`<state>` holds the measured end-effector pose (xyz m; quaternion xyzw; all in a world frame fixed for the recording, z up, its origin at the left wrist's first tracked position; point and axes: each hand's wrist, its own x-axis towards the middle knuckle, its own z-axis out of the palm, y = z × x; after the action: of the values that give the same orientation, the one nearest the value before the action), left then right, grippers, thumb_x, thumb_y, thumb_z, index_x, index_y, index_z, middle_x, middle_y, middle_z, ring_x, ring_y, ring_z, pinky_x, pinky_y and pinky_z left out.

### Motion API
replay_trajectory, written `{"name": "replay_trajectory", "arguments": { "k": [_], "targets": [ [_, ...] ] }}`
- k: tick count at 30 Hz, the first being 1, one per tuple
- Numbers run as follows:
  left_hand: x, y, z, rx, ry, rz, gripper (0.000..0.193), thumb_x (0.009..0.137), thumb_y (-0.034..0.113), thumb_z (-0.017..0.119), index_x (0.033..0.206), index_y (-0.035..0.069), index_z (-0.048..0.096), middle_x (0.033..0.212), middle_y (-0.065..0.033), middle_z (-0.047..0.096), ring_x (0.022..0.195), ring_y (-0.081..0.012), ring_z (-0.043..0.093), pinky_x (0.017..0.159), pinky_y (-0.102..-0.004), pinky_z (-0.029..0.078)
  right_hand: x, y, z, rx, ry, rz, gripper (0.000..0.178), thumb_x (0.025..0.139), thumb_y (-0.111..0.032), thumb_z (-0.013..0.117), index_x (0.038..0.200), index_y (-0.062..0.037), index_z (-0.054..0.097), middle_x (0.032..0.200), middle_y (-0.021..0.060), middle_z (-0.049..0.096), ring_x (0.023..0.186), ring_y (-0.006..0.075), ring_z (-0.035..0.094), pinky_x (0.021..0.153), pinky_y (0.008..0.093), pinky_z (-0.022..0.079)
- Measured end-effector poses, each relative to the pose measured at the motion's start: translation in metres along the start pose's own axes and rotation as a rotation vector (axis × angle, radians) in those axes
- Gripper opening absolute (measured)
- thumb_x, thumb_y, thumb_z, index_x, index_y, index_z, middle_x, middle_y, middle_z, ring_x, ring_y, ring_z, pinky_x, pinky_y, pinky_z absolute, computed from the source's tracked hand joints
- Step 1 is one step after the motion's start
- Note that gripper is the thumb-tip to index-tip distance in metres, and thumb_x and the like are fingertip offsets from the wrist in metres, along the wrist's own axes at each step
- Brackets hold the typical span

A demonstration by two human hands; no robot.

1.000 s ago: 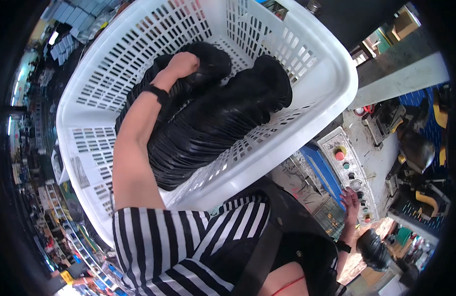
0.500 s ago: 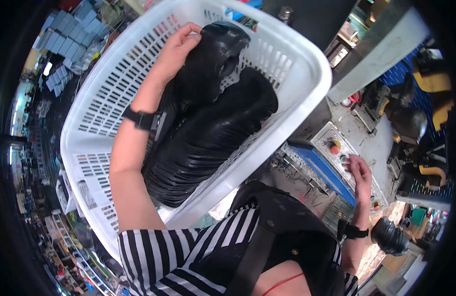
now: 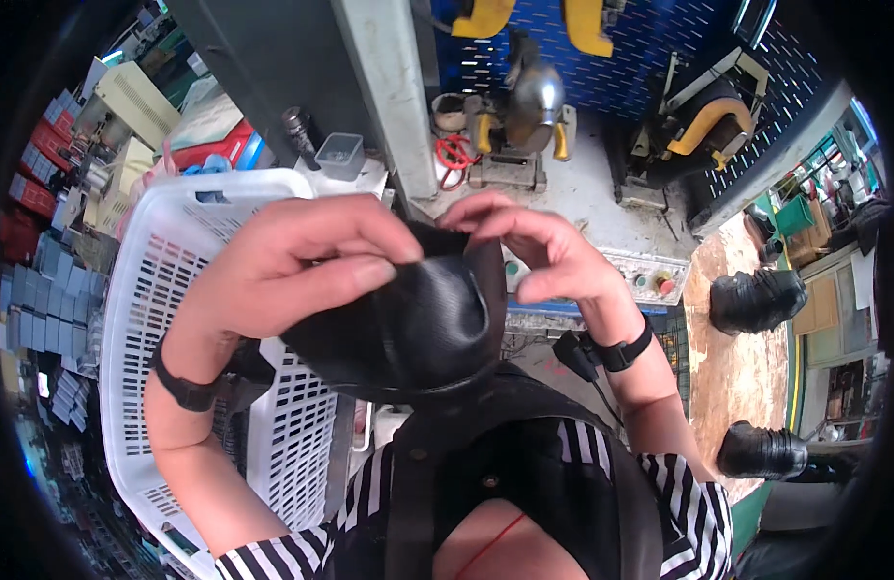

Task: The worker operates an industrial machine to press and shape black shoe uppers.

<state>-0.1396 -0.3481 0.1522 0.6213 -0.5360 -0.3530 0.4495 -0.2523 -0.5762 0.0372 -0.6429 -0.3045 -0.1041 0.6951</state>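
Left hand (image 3: 297, 266) pinches a black leathery piece (image 3: 432, 314), which might slip if the right hand (image 3: 555, 253), grip unclear, holds loosely.

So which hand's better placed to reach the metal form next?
Probably the right hand: it looks nearer the metal form, while the left hand is farther left, at the black leather piece.

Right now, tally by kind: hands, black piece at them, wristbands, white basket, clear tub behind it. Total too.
Hands: 2, left hand and right hand
Black piece: 1
Black wristbands: 2, one per wrist
White basket: 1
Clear tub: 1
Total: 7
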Motion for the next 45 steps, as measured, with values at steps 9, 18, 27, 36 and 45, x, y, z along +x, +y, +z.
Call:
{"name": "replay_trajectory", "arguments": {
  "k": [9,18,27,36,45],
  "targets": [
    [0.126,-0.077,0.042,-0.229,0.065,-0.159,0.027,0.087,0.019,0.056,0.106,0.000,0.053,0.096,-0.0004,0.058,0.089,-0.0061,0.054,0.080,-0.0205,0.042,-0.070,-0.022,-0.080,0.129,0.479,0.358,0.025,0.080,-0.012,0.066,0.101,-0.0009,0.059,0.092,-0.0016,0.063,0.080,0.0061,0.057,0.076,0.0215,0.045],
    [0.247,-0.113,-0.003,-0.548,0.700,0.109,0.014,0.089,0.013,0.053,0.099,0.005,0.059,0.074,0.0015,0.058,0.063,-0.0059,0.052,0.060,-0.0206,0.044,0.004,0.009,-0.198,0.193,0.808,0.151,0.019,0.079,-0.015,0.068,0.092,-0.0027,0.062,0.081,0.0009,0.064,0.073,0.0081,0.059,0.070,0.0216,0.047],
    [0.253,-0.118,0.003,-0.177,0.551,0.184,0.052,0.078,-0.015,0.045,0.125,0.007,0.051,0.119,-0.0112,0.055,0.113,-0.0185,0.050,0.096,-0.0256,0.041,-0.008,0.041,-0.187,0.423,0.946,0.262,0.013,0.080,-0.013,0.068,0.085,-0.0033,0.061,0.075,0.0031,0.064,0.062,0.0098,0.059,0.056,0.0218,0.050],
    [0.252,-0.108,-0.015,0.598,0.370,0.554,0.043,0.074,-0.015,0.043,0.105,0.008,0.064,0.113,-0.0061,0.060,0.109,-0.0203,0.054,0.097,-0.0284,0.040,-0.096,0.106,-0.122,0.532,1.091,0.496,0.049,0.086,-0.048,0.052,0.115,-0.0075,0.054,0.111,0.0044,0.061,0.101,0.0172,0.057,0.089,0.0304,0.043],
    [0.243,-0.121,0.013,0.732,0.600,0.699,0.051,0.070,-0.015,0.040,0.103,0.014,0.065,0.114,-0.0026,0.060,0.108,-0.0232,0.053,0.096,-0.0310,0.040,-0.058,0.197,-0.099,0.561,1.477,0.206,0.055,0.085,-0.052,0.050,0.113,-0.0057,0.055,0.105,0.0073,0.062,0.096,0.0199,0.060,0.089,0.0332,0.045]
  ]
}}
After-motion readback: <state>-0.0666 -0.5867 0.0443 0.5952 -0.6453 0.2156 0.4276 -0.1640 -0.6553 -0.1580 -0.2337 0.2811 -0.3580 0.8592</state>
